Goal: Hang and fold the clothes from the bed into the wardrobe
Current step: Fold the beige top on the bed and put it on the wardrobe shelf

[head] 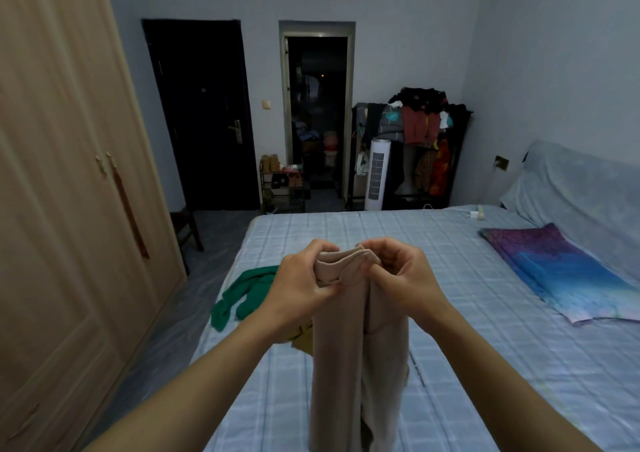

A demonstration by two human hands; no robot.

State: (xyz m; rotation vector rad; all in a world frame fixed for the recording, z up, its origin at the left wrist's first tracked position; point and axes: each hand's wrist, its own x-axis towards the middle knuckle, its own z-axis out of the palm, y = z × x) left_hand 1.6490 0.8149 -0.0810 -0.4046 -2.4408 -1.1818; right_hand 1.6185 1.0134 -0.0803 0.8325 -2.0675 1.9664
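Observation:
I hold a beige garment (356, 354) up over the bed (467, 347); it hangs down in long folds to the bottom of the view. My left hand (301, 282) pinches its top edge on the left, and my right hand (401, 275) grips the same edge on the right, the two hands close together. A green garment (242, 294) lies crumpled on the bed's left edge. Beside it a mustard-coloured piece (302, 342) shows partly behind the beige cloth. The wooden wardrobe (69, 209) stands at the left with its doors closed.
A purple-and-blue folded cloth (561, 271) lies on the bed's right side near the covered headboard (588, 188). Beyond the bed are a loaded clothes rack (415, 129), a white tower fan (377, 174), a shoe shelf (282, 185), a dark door and an open doorway. A stool (185, 226) stands by the wardrobe.

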